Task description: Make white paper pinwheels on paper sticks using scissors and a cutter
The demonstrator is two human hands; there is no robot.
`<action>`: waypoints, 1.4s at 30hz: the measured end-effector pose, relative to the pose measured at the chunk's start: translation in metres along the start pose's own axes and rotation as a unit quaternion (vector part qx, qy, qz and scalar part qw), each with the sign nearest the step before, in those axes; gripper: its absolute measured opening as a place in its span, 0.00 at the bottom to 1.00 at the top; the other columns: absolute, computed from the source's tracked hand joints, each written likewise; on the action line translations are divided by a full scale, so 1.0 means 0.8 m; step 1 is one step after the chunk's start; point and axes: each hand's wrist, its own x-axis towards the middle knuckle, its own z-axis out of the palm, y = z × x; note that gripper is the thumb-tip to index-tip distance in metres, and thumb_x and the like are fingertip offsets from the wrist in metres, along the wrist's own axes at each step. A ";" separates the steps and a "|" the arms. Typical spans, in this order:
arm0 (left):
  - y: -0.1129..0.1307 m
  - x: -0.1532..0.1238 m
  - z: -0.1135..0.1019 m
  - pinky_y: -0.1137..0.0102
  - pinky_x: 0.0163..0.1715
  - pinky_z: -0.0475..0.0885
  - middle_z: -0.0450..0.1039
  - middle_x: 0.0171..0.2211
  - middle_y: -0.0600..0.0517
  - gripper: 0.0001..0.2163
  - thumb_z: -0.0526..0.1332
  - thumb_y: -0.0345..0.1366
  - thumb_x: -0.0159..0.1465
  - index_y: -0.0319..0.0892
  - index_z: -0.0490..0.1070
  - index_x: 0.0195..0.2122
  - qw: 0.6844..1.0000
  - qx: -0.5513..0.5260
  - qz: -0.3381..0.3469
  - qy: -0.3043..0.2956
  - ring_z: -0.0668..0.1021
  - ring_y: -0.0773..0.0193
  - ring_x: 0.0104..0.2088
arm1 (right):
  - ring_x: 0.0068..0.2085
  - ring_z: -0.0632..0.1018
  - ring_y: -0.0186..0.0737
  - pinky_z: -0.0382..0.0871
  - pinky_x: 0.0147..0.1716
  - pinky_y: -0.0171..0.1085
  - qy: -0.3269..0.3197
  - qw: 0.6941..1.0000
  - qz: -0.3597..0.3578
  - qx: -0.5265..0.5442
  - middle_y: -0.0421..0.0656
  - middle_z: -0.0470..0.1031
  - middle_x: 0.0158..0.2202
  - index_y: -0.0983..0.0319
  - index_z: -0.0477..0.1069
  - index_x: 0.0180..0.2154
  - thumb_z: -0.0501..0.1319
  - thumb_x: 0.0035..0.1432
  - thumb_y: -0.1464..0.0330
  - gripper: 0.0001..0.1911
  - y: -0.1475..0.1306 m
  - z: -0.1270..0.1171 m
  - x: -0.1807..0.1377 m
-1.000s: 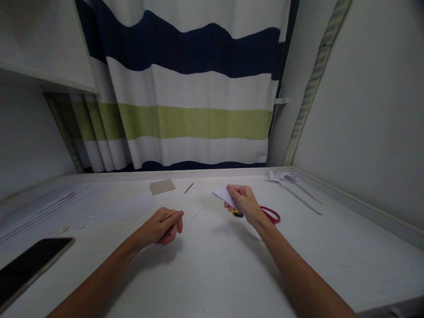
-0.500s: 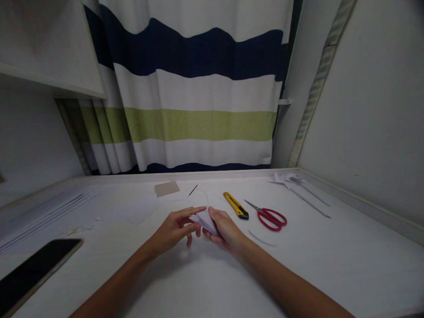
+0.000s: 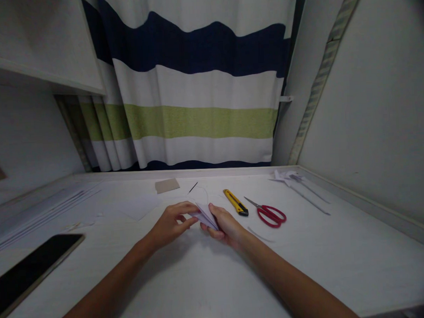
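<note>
Folded white layered-paper wedge [image 3: 206,216] in R hand [image 3: 228,227], L hand [image 3: 174,221] alongside, lower ctr of frame.
Wedge lies upper left of R palm (nearer hand; thumb and fingers grip it), right of L hand, whose part-bent fingers are at its left edge; pinching or not, I can't tell. Long axis slants upper left to lower right; pointed corner faces upper left.
</note>
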 end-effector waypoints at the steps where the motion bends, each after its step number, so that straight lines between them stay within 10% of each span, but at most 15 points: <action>1: 0.001 0.000 -0.001 0.76 0.26 0.69 0.68 0.35 0.49 0.09 0.54 0.34 0.55 0.40 0.71 0.34 0.999 0.033 0.006 0.003 0.71 0.66 0.33 | 0.08 0.52 0.21 0.38 0.06 0.26 -0.002 1.000 -0.004 -0.018 0.37 0.66 0.18 0.65 0.60 0.33 0.42 0.55 0.56 0.19 0.000 0.001 0.000; 8: -0.002 0.001 -0.002 0.77 0.26 0.69 0.71 0.28 0.50 0.07 0.54 0.31 0.54 0.38 0.71 0.27 0.995 0.088 -0.009 0.037 0.72 0.68 0.29 | 0.11 0.62 0.22 0.54 0.07 0.25 0.013 0.973 -0.073 -0.219 0.36 0.64 0.29 0.53 0.37 0.52 0.58 0.46 0.61 0.36 0.004 0.001 -0.004; 12: -0.006 0.001 -0.001 0.72 0.34 0.68 0.72 0.31 0.50 0.07 0.53 0.32 0.55 0.40 0.71 0.29 0.992 0.109 -0.006 0.063 0.73 0.65 0.33 | 0.14 0.64 0.22 0.57 0.09 0.25 0.016 0.946 -0.115 -0.303 0.38 0.63 0.30 0.57 0.51 0.48 0.57 0.48 0.65 0.25 0.008 -0.005 -0.001; 25: -0.003 0.003 -0.001 0.72 0.37 0.68 0.73 0.31 0.51 0.08 0.57 0.37 0.52 0.38 0.70 0.29 0.967 -0.039 -0.119 0.220 0.74 0.65 0.33 | 0.29 0.72 0.32 0.66 0.29 0.34 0.006 0.996 -0.064 0.065 0.39 0.66 0.30 0.61 0.58 0.40 0.62 0.41 0.71 0.22 -0.011 -0.008 -0.003; 35: -0.015 0.004 0.005 0.74 0.25 0.68 0.69 0.25 0.53 0.10 0.60 0.37 0.48 0.37 0.66 0.29 0.917 -0.141 -0.203 0.315 0.72 0.68 0.26 | 0.29 0.72 0.33 0.65 0.29 0.33 0.054 0.997 -0.055 0.010 0.39 0.71 0.29 0.63 0.63 0.37 0.61 0.37 0.75 0.20 0.000 -0.005 0.003; 42: -0.024 0.001 0.012 0.78 0.19 0.62 0.62 0.22 0.59 0.06 0.56 0.31 0.50 0.42 0.56 0.26 0.951 -0.112 -0.162 0.237 0.68 0.72 0.21 | 0.26 0.71 0.35 0.63 0.28 0.35 0.132 0.988 -0.079 -0.018 0.41 0.72 0.25 0.67 0.67 0.31 0.60 0.42 0.60 0.17 0.007 -0.011 0.010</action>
